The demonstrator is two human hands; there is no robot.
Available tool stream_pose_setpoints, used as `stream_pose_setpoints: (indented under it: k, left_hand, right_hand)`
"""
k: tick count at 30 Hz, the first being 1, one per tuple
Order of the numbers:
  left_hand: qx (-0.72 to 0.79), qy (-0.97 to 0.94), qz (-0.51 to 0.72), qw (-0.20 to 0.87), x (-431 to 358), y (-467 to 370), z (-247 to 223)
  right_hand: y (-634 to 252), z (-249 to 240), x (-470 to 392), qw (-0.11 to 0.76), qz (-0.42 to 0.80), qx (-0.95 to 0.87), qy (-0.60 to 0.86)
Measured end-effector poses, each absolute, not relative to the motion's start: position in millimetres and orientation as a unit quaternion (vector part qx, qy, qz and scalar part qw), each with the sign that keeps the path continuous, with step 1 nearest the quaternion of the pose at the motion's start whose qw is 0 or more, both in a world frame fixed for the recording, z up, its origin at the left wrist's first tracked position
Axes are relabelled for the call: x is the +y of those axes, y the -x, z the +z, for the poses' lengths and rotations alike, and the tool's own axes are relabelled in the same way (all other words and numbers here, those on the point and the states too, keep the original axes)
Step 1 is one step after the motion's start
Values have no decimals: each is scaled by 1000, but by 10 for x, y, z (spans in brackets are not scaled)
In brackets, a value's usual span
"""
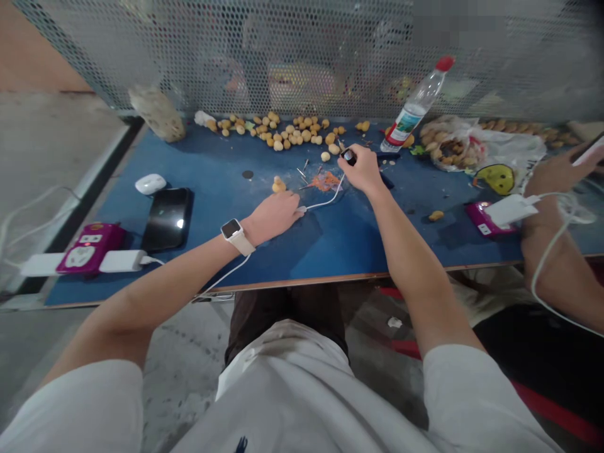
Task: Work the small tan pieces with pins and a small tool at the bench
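Dim, soft light – glare on the phone (168,217) – edges warped, blurry
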State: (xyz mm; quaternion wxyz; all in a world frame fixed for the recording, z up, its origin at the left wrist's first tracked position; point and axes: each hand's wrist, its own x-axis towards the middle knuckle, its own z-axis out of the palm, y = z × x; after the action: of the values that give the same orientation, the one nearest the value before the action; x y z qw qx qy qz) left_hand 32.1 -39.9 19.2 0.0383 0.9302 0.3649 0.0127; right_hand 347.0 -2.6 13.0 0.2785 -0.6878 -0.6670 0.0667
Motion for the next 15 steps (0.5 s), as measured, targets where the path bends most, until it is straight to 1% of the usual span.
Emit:
stream_pose_setpoints:
  k: [6,15]
  left_hand:
    - [349,-935,34,60,-444,-303,177]
    - [337,-939,38,47,-399,-278,101]
  right_hand:
    - [-3539,58,2,330,45,-652,681]
    - [-3505,59,-8,341,48,-638,688]
